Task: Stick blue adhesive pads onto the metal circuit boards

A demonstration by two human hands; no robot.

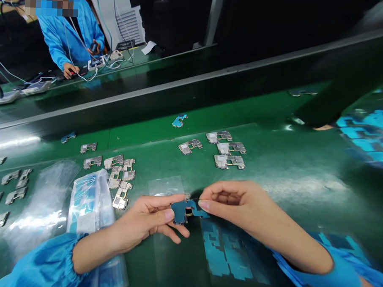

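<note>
Between my two hands is a small circuit board with a blue face and a notch in its middle. My left hand grips its left end, thumb on top and fingers underneath. At the board's right end, my right hand pinches with thumb and forefinger; its other fingers are curled. Just below lies a clear sheet carrying blue film cutouts. Behind my left wrist rests a plastic bag with blue pieces inside.
Several silver circuit boards lie beyond my hands, with more to the left. Blue sheets are piled at right. A metal rail crosses behind the green table. Across it, a person in blue handles a device.
</note>
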